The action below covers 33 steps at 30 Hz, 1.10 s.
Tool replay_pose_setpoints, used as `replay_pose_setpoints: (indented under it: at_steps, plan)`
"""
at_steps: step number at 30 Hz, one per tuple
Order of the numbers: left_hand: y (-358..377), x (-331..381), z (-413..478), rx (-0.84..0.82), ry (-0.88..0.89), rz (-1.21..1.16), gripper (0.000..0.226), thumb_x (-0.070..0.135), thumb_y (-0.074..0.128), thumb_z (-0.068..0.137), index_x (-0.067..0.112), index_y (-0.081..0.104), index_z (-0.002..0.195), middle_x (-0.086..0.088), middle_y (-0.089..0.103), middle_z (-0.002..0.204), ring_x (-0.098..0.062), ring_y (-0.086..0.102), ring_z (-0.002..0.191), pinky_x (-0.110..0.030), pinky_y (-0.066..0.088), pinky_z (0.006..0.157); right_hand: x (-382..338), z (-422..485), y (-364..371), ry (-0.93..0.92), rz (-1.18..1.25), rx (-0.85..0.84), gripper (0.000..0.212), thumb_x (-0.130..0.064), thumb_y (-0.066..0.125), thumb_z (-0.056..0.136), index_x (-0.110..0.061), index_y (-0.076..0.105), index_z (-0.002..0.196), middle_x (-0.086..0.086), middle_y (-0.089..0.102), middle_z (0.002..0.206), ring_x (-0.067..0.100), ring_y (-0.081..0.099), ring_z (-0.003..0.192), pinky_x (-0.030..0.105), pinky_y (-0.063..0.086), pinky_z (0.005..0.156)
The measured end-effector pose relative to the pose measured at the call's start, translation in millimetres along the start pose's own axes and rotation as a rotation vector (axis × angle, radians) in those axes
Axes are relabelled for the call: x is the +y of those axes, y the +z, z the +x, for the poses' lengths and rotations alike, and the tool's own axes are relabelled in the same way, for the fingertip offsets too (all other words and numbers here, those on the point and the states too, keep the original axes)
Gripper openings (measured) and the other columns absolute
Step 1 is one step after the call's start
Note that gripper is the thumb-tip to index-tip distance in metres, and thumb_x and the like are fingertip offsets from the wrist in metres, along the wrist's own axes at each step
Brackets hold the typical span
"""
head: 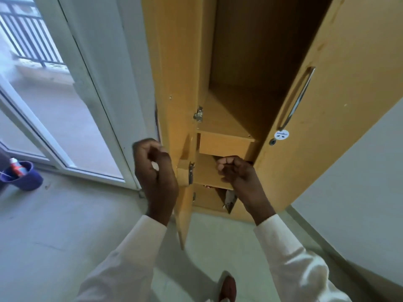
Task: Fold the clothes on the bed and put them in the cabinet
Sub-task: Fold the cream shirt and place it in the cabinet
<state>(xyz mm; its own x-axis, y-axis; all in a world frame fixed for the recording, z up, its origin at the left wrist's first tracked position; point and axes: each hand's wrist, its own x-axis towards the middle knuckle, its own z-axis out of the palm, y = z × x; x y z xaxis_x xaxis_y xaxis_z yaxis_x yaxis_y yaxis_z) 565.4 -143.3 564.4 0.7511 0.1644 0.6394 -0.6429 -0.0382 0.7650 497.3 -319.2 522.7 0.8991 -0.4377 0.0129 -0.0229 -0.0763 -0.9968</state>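
Left hand point(156, 171) and right hand point(236, 173) curled, empty, raised before open cabinet point(250, 62) shelves.

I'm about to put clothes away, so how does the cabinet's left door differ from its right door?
The right door shows a long metal handle, a round white sticker and a keyhole; the left door shows a hinge and no handle. The right door looks broad; the left door is seen narrow, almost edge-on. Both are light wood and stand open.
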Motion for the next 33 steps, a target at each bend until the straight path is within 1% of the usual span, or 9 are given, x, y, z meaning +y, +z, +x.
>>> replay_pose_setpoints:
  at_steps: [2, 4, 7, 14, 20, 23, 27, 30, 33]
  plan:
    - [-5, -14, 18, 0.022, -0.056, 0.088, 0.021, 0.010, 0.046, 0.096, -0.006, 0.052, 0.108, -0.016, 0.052, 0.102, -0.022, 0.053, 0.095, -0.027, 0.043, 0.082, -2, -3, 18, -0.029, -0.037, -0.055, 0.013, -0.013, 0.063, 0.094, -0.023, 0.069, 0.100, 0.002, 0.072, 0.099, 0.019, 0.067, 0.098, 0.039, 0.056, 0.086]
    - [-6, -18, 33, -0.061, -0.248, 0.048, 0.034, 0.028, 0.040, 0.101, 0.008, 0.050, 0.127, -0.008, 0.052, 0.121, -0.010, 0.051, 0.112, -0.017, 0.041, 0.093, -6, -3, 30, -0.069, -0.109, -0.099, 0.014, -0.015, 0.064, 0.093, -0.027, 0.069, 0.099, -0.002, 0.072, 0.100, 0.016, 0.067, 0.098, 0.041, 0.056, 0.090]
    - [0, -15, 42, -0.255, -0.501, -0.145, 0.028, 0.037, 0.029, 0.106, 0.035, 0.056, 0.113, 0.019, 0.064, 0.103, 0.009, 0.060, 0.096, -0.013, 0.046, 0.082, -12, -3, 41, -0.147, -0.197, -0.141, 0.011, -0.016, 0.066, 0.093, -0.019, 0.069, 0.103, -0.008, 0.071, 0.095, 0.009, 0.066, 0.091, 0.040, 0.058, 0.084]
    - [9, -13, 35, -0.398, -0.489, -0.217, 0.026, 0.036, 0.031, 0.105, 0.032, 0.057, 0.105, 0.015, 0.067, 0.095, 0.002, 0.065, 0.092, -0.024, 0.052, 0.081, -27, 2, 50, -0.273, -0.176, -0.071, 0.025, -0.031, 0.077, 0.083, -0.016, 0.067, 0.100, -0.003, 0.071, 0.091, 0.014, 0.067, 0.084, 0.034, 0.059, 0.077]
    - [38, -15, 20, -0.660, -0.495, -0.263, 0.039, 0.049, 0.041, 0.100, 0.016, 0.056, 0.115, -0.011, 0.064, 0.107, -0.025, 0.064, 0.104, -0.043, 0.057, 0.086, -30, 15, 26, -0.417, -0.306, 0.167, 0.032, -0.043, 0.072, 0.084, -0.023, 0.060, 0.106, -0.011, 0.065, 0.097, 0.005, 0.064, 0.084, 0.024, 0.056, 0.067]
    - [65, -12, 16, -0.763, -0.529, -0.260, 0.037, 0.051, 0.043, 0.096, 0.019, 0.059, 0.109, -0.006, 0.064, 0.105, -0.022, 0.064, 0.106, -0.036, 0.055, 0.089, -26, 20, -9, -0.491, -0.399, 0.235, 0.032, -0.044, 0.067, 0.089, -0.021, 0.061, 0.108, -0.010, 0.065, 0.098, 0.006, 0.064, 0.085, 0.028, 0.057, 0.066]
    - [112, -8, 9, -0.858, -0.534, -0.259, 0.028, 0.044, 0.046, 0.100, 0.021, 0.062, 0.099, -0.004, 0.068, 0.098, -0.018, 0.065, 0.102, -0.048, 0.048, 0.100, -22, 32, -56, -0.515, -0.513, 0.297, 0.015, -0.038, 0.065, 0.093, -0.029, 0.057, 0.102, -0.013, 0.063, 0.094, 0.002, 0.063, 0.082, 0.019, 0.052, 0.063]
    - [149, -8, 6, -0.899, -0.582, -0.260, 0.029, 0.042, 0.048, 0.099, 0.018, 0.064, 0.099, -0.005, 0.070, 0.098, -0.021, 0.065, 0.102, -0.049, 0.048, 0.101, -19, 51, -91, -0.506, -0.547, 0.331, 0.025, -0.044, 0.060, 0.094, -0.020, 0.059, 0.099, -0.008, 0.065, 0.089, 0.010, 0.064, 0.079, 0.031, 0.054, 0.064]
    - [183, -8, 8, -0.945, -0.601, -0.253, 0.031, 0.047, 0.051, 0.096, 0.021, 0.067, 0.095, -0.001, 0.071, 0.096, -0.019, 0.066, 0.099, -0.046, 0.049, 0.097, -21, 71, -128, -0.492, -0.491, 0.341, 0.027, -0.040, 0.063, 0.094, -0.017, 0.064, 0.108, -0.007, 0.066, 0.092, 0.012, 0.065, 0.083, 0.027, 0.054, 0.070]
